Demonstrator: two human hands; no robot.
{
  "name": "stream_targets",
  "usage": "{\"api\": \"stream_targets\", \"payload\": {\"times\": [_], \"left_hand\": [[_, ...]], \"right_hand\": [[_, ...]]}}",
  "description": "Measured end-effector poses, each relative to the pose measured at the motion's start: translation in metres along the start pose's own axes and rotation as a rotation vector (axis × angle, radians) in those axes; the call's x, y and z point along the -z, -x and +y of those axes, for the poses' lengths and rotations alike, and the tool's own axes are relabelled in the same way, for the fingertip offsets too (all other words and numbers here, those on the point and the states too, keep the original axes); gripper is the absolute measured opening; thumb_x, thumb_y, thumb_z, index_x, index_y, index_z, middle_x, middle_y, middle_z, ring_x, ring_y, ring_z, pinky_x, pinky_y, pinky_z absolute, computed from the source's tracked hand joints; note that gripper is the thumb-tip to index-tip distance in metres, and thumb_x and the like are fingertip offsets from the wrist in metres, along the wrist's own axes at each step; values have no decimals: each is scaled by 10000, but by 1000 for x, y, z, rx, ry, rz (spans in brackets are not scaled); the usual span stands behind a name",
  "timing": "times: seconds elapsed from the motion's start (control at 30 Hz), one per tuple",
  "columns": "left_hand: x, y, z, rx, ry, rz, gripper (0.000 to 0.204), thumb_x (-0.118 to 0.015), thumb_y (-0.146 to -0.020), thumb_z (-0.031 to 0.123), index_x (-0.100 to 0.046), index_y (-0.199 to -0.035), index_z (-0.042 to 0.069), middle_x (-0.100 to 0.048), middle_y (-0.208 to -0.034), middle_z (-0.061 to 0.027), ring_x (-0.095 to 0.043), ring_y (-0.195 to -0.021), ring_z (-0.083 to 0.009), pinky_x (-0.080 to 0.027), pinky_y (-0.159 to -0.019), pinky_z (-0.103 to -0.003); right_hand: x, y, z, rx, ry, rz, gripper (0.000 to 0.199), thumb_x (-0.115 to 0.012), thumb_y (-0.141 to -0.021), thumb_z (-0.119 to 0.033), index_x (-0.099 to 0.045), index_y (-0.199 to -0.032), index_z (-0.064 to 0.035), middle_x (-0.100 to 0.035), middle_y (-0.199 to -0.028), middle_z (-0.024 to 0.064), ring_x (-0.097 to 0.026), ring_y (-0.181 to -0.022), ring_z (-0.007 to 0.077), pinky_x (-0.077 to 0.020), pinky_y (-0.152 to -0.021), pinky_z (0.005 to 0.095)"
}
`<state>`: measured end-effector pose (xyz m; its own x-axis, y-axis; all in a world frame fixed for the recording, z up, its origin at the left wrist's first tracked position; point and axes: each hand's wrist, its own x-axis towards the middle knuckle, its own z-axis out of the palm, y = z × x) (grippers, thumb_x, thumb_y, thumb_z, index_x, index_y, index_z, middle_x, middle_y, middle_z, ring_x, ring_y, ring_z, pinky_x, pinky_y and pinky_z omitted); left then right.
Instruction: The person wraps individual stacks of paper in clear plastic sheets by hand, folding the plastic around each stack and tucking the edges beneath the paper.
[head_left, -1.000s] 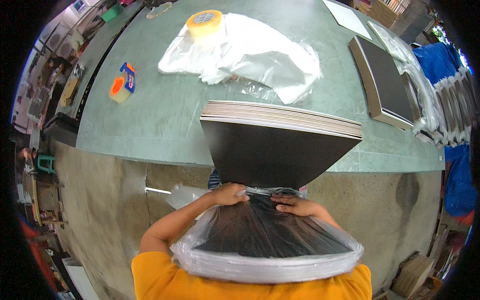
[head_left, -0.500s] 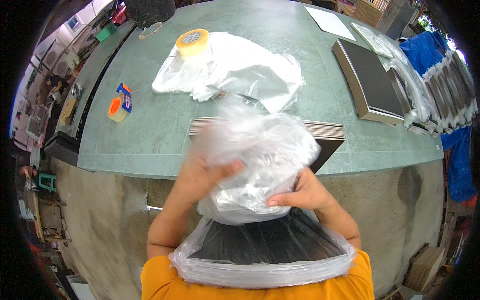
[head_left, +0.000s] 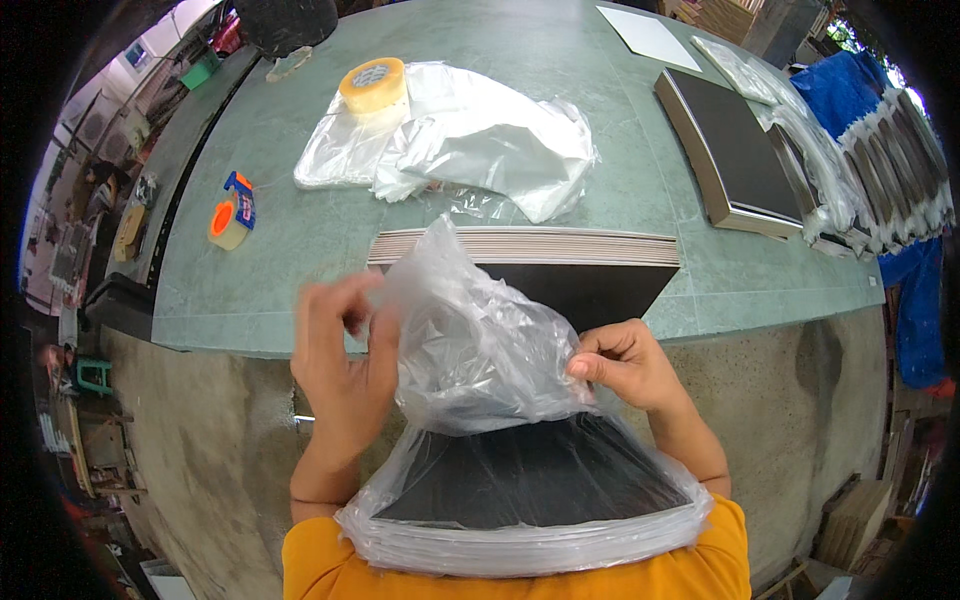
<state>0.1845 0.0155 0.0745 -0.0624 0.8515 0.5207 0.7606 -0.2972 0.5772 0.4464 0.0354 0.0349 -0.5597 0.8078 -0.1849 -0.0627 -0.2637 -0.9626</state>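
Note:
A stack of thin black-topped boards [head_left: 560, 280] rests with its far end on the green table [head_left: 300, 240] and its near end against my body. A clear plastic bag [head_left: 470, 350] covers the near part of the stack and bunches up above it. My left hand [head_left: 340, 370] grips the left side of the bunched bag. My right hand [head_left: 625, 365] pinches the bag's right edge.
Loose clear plastic bags [head_left: 470, 150] lie on the table with a tan tape roll [head_left: 372, 85] on them. An orange tape dispenser [head_left: 230, 212] sits to the left. Another stack of dark boards [head_left: 735, 150] lies at the right, beside bagged stacks [head_left: 850, 170]. Concrete floor lies below the table's edge.
The bag's loose open end, first flat at the boards' near part, has been lifted and bunched up over the stack. Both hands have risen with it and spread apart.

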Motion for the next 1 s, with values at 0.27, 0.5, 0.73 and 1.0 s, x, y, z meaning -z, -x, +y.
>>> {"api": "stream_targets", "payload": {"times": [0.27, 0.5, 0.73, 1.0], "left_hand": [[-38, 11, 2, -83, 405, -664, 385, -578, -688, 31, -513, -1067, 24, -531, -846, -157, -529, -751, -284, -442, -674, -332], [18, 10, -74, 665, 536, 402, 128, -525, -781, 111, -514, -841, -2, -547, -801, -147, -536, -707, -219, -449, -680, -325], [2, 3, 3, 94, 967, -226, 197, -653, -705, 168, -502, -734, 45, -517, -623, -35, -507, -545, -118, -425, -524, -261], [-24, -4, 24, 36, 684, -801, 152, -689, -681, 142, -592, -736, 39, -572, -641, -66, -504, -533, -109, -388, -503, -235]], "right_hand": [[-8, -15, 17, 170, -438, -26, 138, -645, -738, -139, -575, -723, -20, -580, -647, 32, -545, -580, 103, -433, -524, 236], [44, 20, 30, 247, -624, 233, 202, -635, -749, -183, -562, -797, 0, -590, -688, 77, -569, -569, 152, -475, -524, 279], [-7, -1, 5, 239, -83, 7, 134, -672, -697, -86, -581, -749, -2, -591, -687, 37, -546, -602, 89, -446, -553, 231], [-25, -10, -13, 236, -340, -188, 209, -562, -805, -185, -542, -700, -5, -553, -691, 45, -476, -632, 76, -362, -543, 215]]}}
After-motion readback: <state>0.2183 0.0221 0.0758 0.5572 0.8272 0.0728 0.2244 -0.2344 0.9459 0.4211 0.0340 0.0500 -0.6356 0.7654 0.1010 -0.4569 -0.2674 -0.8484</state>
